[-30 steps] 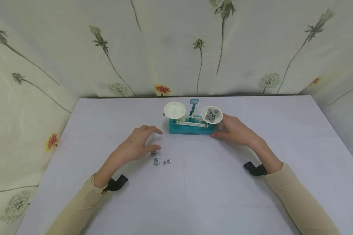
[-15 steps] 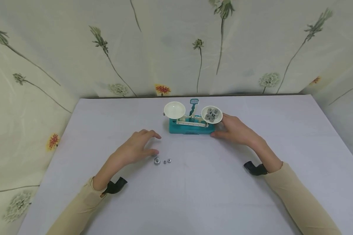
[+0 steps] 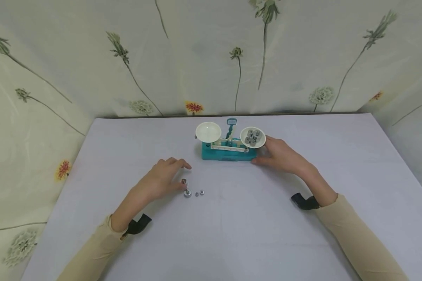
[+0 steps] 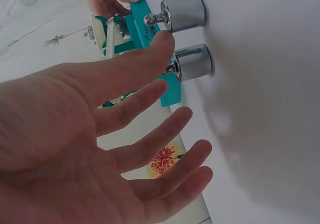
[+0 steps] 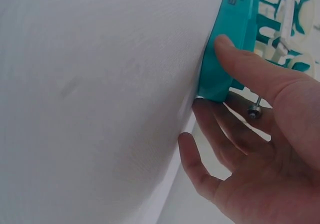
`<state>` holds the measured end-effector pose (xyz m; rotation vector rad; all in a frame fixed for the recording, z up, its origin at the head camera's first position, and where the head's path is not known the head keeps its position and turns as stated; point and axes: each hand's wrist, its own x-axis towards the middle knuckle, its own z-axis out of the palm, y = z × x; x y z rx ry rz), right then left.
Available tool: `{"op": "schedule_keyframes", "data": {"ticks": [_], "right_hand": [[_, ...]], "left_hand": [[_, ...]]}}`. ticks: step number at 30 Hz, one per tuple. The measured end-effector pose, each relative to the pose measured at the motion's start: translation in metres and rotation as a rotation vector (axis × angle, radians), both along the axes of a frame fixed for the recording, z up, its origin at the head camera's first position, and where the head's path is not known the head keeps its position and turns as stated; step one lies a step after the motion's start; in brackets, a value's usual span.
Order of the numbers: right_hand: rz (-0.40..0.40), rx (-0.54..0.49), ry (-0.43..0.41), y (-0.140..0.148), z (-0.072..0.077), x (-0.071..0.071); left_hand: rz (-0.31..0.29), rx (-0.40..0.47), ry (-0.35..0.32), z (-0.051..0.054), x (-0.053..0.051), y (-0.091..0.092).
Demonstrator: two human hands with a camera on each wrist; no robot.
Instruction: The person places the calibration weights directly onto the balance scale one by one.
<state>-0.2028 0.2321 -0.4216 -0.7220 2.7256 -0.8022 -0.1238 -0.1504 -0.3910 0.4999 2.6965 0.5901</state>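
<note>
Four loose metal weights (image 3: pixel 187 193) on white tabletop (image 3: pixel 225 234), closer to camera than teal balance scale (image 3: pixel 228 155) and off toward its left end: larger pair (image 3: pixel 184 181) one behind the other, small pair (image 3: pixel 202 192) just right of those. Both larger weights upright, knobs up in left wrist view. Left hand (image 3: pixel 160 179) right at the larger pair, fingers spread and slightly bent, thumb tip alongside, overlapping part of the pair from left wrist. Contact or small gap at thumb: can't tell. Scale upright near far table edge, roughly centered. Right hand (image 3: pixel 283 156) on right end of it, thumb pressed to front face of base, fingers bent around the end, gripping the corner; little finger apart from base in right wrist view. Two white pans up top, left pan (image 3: pixel 208 132) and right pan (image 3: pixel 253 145), right one lower, with cluster of metal weights (image 3: pixel 254 136) inside. Teal pointer post (image 3: pixel 231 121) between pans. Small metal knob (image 5: pixel 254 112) off scale's right end. Beige sleeves (image 3: pixel 355 234) on both arms, black mount (image 3: pixel 138 224) at each wrist. Flower-print fabric (image 3: pixel 204 78) behind table.
</note>
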Motion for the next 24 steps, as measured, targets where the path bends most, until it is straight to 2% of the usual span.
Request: {"op": "schedule_keyframes", "data": {"ticks": [8, 17, 24], "right_hand": [[0.001, 0.006, 0.009, 0.000, 0.000, 0.000], [0.001, 0.001, 0.006, 0.001, -0.001, 0.001], [0.000, 0.005, 0.001, -0.001, 0.001, 0.002]], "left_hand": [[-0.008, -0.064, 0.084, -0.001, 0.003, 0.005], [-0.010, -0.150, 0.106, -0.006, 0.006, 0.011], [-0.024, -0.197, 0.202, -0.010, 0.010, 0.014]]}}
